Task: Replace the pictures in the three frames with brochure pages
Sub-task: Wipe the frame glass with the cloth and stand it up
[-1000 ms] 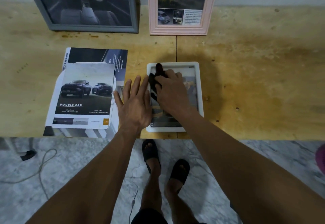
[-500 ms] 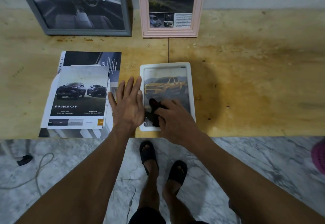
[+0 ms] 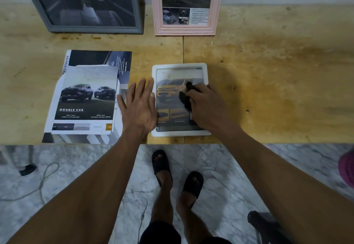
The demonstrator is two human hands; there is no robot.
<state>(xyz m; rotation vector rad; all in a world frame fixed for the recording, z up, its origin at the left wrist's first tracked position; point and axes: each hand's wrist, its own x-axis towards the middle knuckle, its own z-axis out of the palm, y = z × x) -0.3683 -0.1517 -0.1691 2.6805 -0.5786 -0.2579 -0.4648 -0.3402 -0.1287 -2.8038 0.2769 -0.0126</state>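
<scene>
I see a white frame (image 3: pixel 179 65) with rounded corners lying flat near the front edge of the stained plywood counter (image 3: pixel 277 67), a glossy page showing a yellow truck behind its glass. My right hand (image 3: pixel 207 107) has its grip closed around a crumpled black cloth (image 3: pixel 185 96) pressed on the glass. My left hand (image 3: pixel 138 106) lies flat, fingers spread, against the frame's left rim. Loose brochure pages (image 3: pixel 86 98) are stacked just left. A grey frame (image 3: pixel 92 27) and a pink frame (image 3: pixel 184 30) stand upright at the back.
</scene>
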